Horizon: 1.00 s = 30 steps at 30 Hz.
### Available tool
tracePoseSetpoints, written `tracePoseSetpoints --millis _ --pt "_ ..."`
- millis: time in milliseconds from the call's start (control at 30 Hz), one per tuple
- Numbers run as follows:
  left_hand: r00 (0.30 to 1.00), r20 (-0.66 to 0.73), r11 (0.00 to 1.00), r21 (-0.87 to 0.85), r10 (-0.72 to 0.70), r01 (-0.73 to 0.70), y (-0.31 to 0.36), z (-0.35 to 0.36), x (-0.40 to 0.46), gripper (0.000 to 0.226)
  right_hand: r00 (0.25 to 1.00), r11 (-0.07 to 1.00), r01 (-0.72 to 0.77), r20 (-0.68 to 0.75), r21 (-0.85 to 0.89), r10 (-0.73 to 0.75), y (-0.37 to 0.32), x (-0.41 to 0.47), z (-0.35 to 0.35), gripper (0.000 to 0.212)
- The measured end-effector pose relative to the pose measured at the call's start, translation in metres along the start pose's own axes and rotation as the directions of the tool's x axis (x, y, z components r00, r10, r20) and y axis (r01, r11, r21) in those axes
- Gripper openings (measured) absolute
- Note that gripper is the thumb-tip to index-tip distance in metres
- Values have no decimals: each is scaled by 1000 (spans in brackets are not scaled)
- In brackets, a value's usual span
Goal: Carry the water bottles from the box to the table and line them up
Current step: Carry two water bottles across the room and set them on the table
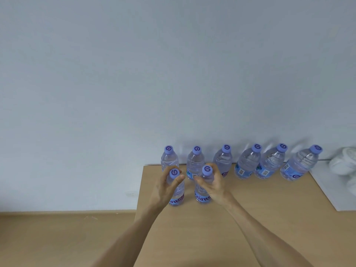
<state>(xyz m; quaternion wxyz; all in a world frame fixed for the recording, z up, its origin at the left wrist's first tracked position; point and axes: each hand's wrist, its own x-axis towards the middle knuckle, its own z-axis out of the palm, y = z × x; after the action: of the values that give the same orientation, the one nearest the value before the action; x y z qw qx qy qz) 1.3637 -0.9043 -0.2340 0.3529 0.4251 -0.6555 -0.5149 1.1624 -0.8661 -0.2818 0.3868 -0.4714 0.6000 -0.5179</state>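
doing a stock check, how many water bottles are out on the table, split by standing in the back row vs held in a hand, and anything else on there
Bottles in the back row along the wall: 6
Bottles held at the neck, one in the left hand, one in the right hand: 2
White bundle at the table's far right: 1
White sheet beneath it: 1
Total: 10 things, 8 of them bottles
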Motion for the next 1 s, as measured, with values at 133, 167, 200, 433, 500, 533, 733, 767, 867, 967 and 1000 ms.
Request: tracePoseSetpoints --millis 133,167,200,433,500,533,733,767,867,967,1000 --pt "1000 21 1000 17 -5 4 -10 -4 2 22 1000 1000 6 -12 -2 -6 5 1 0 49" --pt "999 37 1000 31 -8 7 -13 -7 2 23 1000 1000 10 -15 -1 -10 6 2 1 48" --pt "999 52 999 46 -13 11 -17 -9 2 25 1000 1000 12 -20 -3 -12 6 1 3 47" --pt "993 120 986 163 3 -23 -33 -22 3 35 1000 1000 10 -28 -21 -10 4 -2 15 33" --pt "993 118 985 169 9 -29 -33 -24 5 35 1000 1000 1 -27 -22 -1 3 -2 15 33" --pt "994 112 985 168 13 -32 -33 -24 6 34 1000 1000 -2 -29 -28 1 2 -2 16 34" --pt "994 111 986 165 18 -36 -28 -30 9 35 999 996 8 -40 -88 -12 -2 -5 16 37" --pt "992 127 984 175 22 -45 -25 -32 9 38 999 995 7 -34 -102 -10 -3 -7 15 39" --pt "987 148 971 219 66 -98 -13 -41 9 45 999 989 -10 -41 -149 4 -11 -10 9 55" --pt "986 109 964 218 129 -150 9 -50 12 33 998 967 -12 -58 -254 -3 -30 -17 -4 61" --pt "983 108 968 188 149 -167 18 -53 13 27 998 953 -5 -60 -303 -14 -38 -21 -10 59"
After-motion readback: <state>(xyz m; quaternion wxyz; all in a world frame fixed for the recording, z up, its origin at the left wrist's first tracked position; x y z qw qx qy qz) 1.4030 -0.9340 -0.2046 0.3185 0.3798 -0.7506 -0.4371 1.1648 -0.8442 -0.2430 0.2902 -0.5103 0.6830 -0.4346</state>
